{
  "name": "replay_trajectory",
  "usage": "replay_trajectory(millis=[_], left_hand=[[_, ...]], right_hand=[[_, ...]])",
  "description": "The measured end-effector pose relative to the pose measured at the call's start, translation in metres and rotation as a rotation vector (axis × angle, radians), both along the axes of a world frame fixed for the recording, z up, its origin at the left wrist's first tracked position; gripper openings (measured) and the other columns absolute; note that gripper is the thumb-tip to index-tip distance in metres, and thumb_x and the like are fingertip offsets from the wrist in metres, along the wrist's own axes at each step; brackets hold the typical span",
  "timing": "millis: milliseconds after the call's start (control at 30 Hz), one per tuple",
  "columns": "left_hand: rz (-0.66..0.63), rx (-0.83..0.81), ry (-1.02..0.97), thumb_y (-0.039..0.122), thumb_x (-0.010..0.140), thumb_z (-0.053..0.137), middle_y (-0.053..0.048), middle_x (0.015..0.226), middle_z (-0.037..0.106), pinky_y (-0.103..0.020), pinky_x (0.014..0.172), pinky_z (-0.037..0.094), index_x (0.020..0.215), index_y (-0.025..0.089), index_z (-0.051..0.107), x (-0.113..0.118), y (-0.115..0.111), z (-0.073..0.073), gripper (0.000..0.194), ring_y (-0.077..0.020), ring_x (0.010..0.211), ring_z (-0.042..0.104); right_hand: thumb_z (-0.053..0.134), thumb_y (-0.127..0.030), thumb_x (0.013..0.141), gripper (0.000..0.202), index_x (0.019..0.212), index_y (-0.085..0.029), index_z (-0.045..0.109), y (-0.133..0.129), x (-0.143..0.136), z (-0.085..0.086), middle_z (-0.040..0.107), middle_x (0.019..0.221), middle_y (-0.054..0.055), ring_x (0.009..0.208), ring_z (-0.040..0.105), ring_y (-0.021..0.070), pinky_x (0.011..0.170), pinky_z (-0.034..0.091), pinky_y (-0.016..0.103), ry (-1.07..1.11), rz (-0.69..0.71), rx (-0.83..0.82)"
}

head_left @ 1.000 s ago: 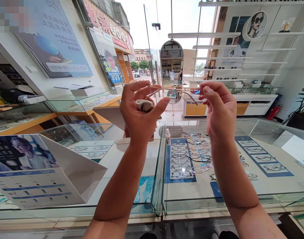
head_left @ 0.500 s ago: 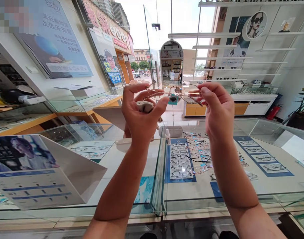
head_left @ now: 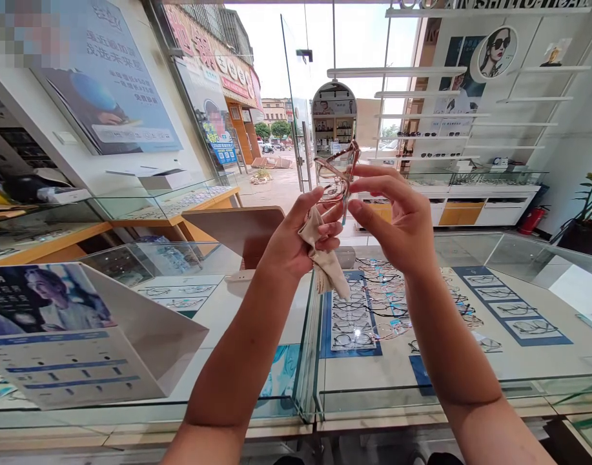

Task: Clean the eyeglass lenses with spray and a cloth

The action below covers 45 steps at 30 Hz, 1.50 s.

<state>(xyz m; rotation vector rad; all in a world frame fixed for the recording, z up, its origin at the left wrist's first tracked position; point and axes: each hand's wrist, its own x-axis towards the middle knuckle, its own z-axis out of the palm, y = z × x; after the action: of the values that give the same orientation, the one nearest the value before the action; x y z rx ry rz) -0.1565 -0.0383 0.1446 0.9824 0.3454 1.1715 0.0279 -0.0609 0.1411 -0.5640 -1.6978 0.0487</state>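
Note:
Just above the counter, my left hand (head_left: 296, 236) is closed on a pair of thin metal-framed eyeglasses (head_left: 333, 192), gripping them between thumb and fingers. The eyeglasses are turned side-on, with temples crossing behind the lenses. A beige cleaning cloth (head_left: 330, 268) is tucked in the same hand and hangs below its fingers. At the right edge of the eyeglasses is my right hand (head_left: 397, 216), thumb and fingers apart. Its fingertips are at the frame; whether they press on it is hard to see.
Below is a glass display counter (head_left: 397, 397) with rows of eyeglasses (head_left: 385, 290) and blue trays (head_left: 513, 307) inside. A desk calendar (head_left: 58, 349) stands at the left. Beyond, a tabletop mirror (head_left: 235, 236) leans on the counter, and an arched mirror (head_left: 334, 123) stands farther back.
The eyeglasses have turned from facing forward, held by both hands, to side-on in my left hand. My right hand has moved left and loosened its pinch. The cloth now hangs down.

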Motion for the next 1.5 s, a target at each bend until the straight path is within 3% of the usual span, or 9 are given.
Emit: replay_trajectory(millis=[300, 567, 667, 833, 933, 1133, 1267, 1367, 1500], left_hand=[[-0.152, -0.072, 0.034, 0.066, 0.092, 0.088, -0.002, 0.079, 0.071, -0.022, 0.041, 0.027, 0.105, 0.020, 0.075, 0.002, 0.008, -0.010, 0.049, -0.0059, 0.046, 0.044], [-0.166, -0.110, 0.072, 0.066, 0.094, 0.088, -0.001, 0.076, 0.068, -0.021, 0.040, 0.024, 0.096, 0.018, 0.071, 0.005, 0.011, -0.010, 0.052, -0.0044, 0.044, 0.040], [-0.069, -0.076, 0.143, 0.066, 0.089, 0.093, -0.001, 0.076, 0.066, -0.020, 0.040, 0.022, 0.097, 0.018, 0.070, 0.004, 0.012, -0.008, 0.054, -0.0040, 0.045, 0.041], [0.340, 0.114, 0.203, 0.073, 0.083, 0.094, 0.005, 0.067, 0.052, -0.025, 0.042, 0.024, 0.101, 0.025, 0.072, -0.013, 0.017, -0.005, 0.056, -0.0072, 0.047, 0.043], [0.463, 0.275, 0.277, 0.079, 0.080, 0.092, 0.003, 0.063, 0.047, -0.028, 0.045, 0.022, 0.093, 0.025, 0.073, -0.027, 0.015, -0.002, 0.059, -0.0094, 0.049, 0.042], [0.376, 0.379, 0.415, 0.062, 0.096, 0.086, 0.000, 0.065, 0.043, -0.028, 0.051, 0.024, 0.087, 0.022, 0.073, -0.035, -0.007, 0.006, 0.043, -0.0123, 0.054, 0.044], [0.327, 0.329, 0.472, 0.045, 0.106, 0.079, 0.003, 0.070, 0.038, -0.021, 0.053, 0.030, 0.097, 0.019, 0.072, -0.036, -0.017, 0.009, 0.028, -0.0069, 0.051, 0.042], [0.312, 0.344, 0.503, 0.051, 0.114, 0.065, 0.004, 0.072, 0.037, -0.018, 0.056, 0.033, 0.107, 0.019, 0.073, -0.039, -0.018, 0.009, 0.034, -0.0048, 0.052, 0.045], [0.218, 0.531, 0.669, 0.067, 0.101, 0.078, 0.005, 0.061, 0.038, -0.020, 0.048, 0.030, 0.095, 0.022, 0.073, -0.040, -0.018, 0.008, 0.046, -0.0066, 0.045, 0.036]], right_hand=[[0.084, -0.039, 0.102, 0.002, 0.104, -0.040, 0.086, 0.005, 0.001, -0.002, 0.084, 0.116, -0.001, 0.127, 0.076, 0.0304, 0.119, 0.057, 0.061, 0.027, 0.070, 0.083], [0.083, -0.050, 0.102, 0.013, 0.100, -0.037, 0.085, 0.012, 0.001, -0.006, 0.081, 0.112, 0.002, 0.128, 0.075, 0.0317, 0.110, 0.063, 0.059, 0.057, 0.021, 0.022], [0.081, -0.046, 0.103, 0.011, 0.100, -0.036, 0.084, 0.011, 0.004, -0.005, 0.079, 0.110, 0.001, 0.124, 0.076, 0.0293, 0.111, 0.062, 0.056, 0.076, -0.017, 0.052], [0.082, -0.046, 0.102, 0.015, 0.101, -0.031, 0.081, 0.038, 0.029, -0.007, 0.079, 0.107, 0.002, 0.115, 0.074, 0.0258, 0.109, 0.061, 0.050, -0.009, -0.094, -0.022], [0.084, -0.045, 0.099, 0.018, 0.100, -0.028, 0.081, 0.084, 0.052, -0.028, 0.081, 0.106, 0.004, 0.107, 0.073, 0.0249, 0.106, 0.059, 0.046, -0.123, -0.230, -0.130], [0.072, -0.029, 0.106, 0.021, 0.114, -0.015, 0.085, 0.178, 0.083, -0.104, 0.082, 0.128, 0.016, 0.121, 0.073, 0.0286, 0.102, 0.053, 0.036, -0.726, -0.599, -0.571], [0.068, -0.020, 0.105, 0.023, 0.116, -0.012, 0.087, 0.206, 0.093, -0.137, 0.081, 0.135, 0.019, 0.122, 0.072, 0.0291, 0.099, 0.051, 0.033, -1.025, -0.629, -0.712], [0.072, -0.017, 0.101, 0.019, 0.109, -0.012, 0.089, 0.218, 0.097, -0.148, 0.083, 0.127, 0.020, 0.121, 0.073, 0.0309, 0.099, 0.052, 0.034, -1.110, -0.614, -0.766], [0.077, -0.020, 0.098, 0.019, 0.111, -0.015, 0.090, 0.224, 0.097, -0.155, 0.085, 0.125, 0.020, 0.121, 0.074, 0.0321, 0.101, 0.054, 0.035, -1.181, -0.609, -0.831]])
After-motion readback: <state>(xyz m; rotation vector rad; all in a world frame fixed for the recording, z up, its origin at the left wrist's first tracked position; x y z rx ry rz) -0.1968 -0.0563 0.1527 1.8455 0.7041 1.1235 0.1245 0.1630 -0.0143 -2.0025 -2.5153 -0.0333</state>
